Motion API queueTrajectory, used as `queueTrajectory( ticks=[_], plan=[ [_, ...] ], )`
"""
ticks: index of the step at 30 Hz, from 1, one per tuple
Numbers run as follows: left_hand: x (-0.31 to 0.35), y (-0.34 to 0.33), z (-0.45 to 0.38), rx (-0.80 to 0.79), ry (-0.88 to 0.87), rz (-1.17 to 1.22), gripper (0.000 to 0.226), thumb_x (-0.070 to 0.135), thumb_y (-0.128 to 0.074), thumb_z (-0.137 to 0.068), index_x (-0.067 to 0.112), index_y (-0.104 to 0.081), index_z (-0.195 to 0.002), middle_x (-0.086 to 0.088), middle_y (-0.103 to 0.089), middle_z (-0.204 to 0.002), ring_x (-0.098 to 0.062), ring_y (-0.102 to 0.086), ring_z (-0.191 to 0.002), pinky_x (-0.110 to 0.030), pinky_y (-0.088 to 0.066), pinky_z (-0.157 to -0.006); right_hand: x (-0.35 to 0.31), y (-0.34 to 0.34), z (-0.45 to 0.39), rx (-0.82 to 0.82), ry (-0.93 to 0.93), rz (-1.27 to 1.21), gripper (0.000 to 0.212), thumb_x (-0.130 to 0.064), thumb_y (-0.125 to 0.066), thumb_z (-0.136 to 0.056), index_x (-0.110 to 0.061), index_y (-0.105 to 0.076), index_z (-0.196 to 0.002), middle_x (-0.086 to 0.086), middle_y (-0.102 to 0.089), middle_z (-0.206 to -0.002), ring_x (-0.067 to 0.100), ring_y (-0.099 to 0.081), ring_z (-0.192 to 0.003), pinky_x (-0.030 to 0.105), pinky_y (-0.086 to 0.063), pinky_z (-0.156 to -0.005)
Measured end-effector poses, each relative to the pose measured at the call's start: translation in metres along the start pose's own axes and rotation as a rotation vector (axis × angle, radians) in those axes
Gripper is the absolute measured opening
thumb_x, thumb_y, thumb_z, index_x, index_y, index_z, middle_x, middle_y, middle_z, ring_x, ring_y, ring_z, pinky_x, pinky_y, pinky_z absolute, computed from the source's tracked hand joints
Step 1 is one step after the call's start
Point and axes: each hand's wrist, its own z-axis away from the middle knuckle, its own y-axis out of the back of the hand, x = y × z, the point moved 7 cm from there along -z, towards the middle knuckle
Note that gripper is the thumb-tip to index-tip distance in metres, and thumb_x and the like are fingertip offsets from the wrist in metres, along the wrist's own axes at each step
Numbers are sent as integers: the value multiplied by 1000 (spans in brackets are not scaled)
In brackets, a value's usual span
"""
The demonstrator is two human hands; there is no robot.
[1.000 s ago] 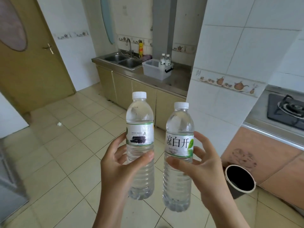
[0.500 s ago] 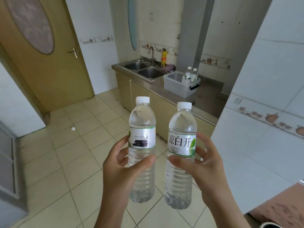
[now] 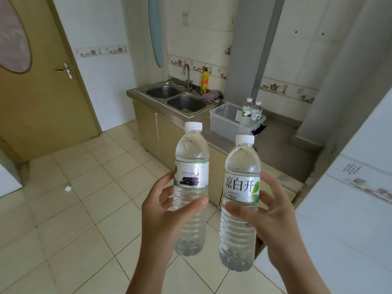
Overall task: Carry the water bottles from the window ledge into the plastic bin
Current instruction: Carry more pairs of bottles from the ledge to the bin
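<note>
I hold two clear water bottles upright in front of me, above the tiled floor. My left hand (image 3: 167,217) grips the left water bottle (image 3: 192,158) around its middle. My right hand (image 3: 273,221) grips the right water bottle (image 3: 242,164), whose label shows large dark characters and a green leaf. Both have white caps. Further ahead, a clear plastic bin (image 3: 228,123) sits on the steel counter, right of the sink. Two more water bottles (image 3: 252,110) stand upright in the bin's far right corner.
A double steel sink (image 3: 176,98) with a tap and a yellow bottle (image 3: 204,80) lies left of the bin. Cabinets run under the counter (image 3: 282,145). A tiled wall corner (image 3: 347,209) juts in at right. A closed wooden door (image 3: 40,85) stands left. A white scrap (image 3: 67,188) lies on the floor.
The view has swung right and come closer to the counter; the bin and sink look larger and more central. The stove and round floor bin have left view. Both grips are unchanged.
</note>
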Motion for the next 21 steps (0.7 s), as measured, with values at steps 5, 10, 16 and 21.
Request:
queueTrajectory(
  ticks=[5, 10, 16, 21],
  plan=[
    [10, -5, -89, -85, -11, -37, 73, 35, -91, -40, 48, -66, -107, 8, -76, -103, -8, -71, -98, -32, -55, -84, -7, -37, -67, 65, 8, 9, 80, -8, -92, -49, -43, -59, -112, -2, -73, -97, 21, -70, -93, 44, -59, -76],
    [8, -16, -155, -107, -23, -62, 72, 39, -91, -40, 50, -65, -107, 11, -76, -106, -13, -67, -110, -47, -50, -101, -6, -57, -124, 87, 1, 1, 79, -5, -90, -51, -39, -58, -114, -4, -74, -96, 13, -70, -89, 31, -57, -68],
    [-9, -49, -232, -114, 1, -72, 76, 41, -91, -40, 50, -64, -110, 7, -74, -110, -16, -66, -113, -50, -49, -102, 10, -57, -205, 139, -5, 9, 76, 1, -89, -51, -36, -60, -111, -2, -74, -93, 15, -70, -89, 31, -56, -67],
    [-22, -97, -298, -152, 21, -72, 78, 33, -94, -44, 39, -65, -116, 4, -75, -109, -15, -70, -106, -44, -53, -96, 23, -43, -287, 161, -20, -24, 78, 2, -88, -53, -30, -57, -116, -5, -71, -98, -1, -67, -85, 24, -51, -65]
  ],
)
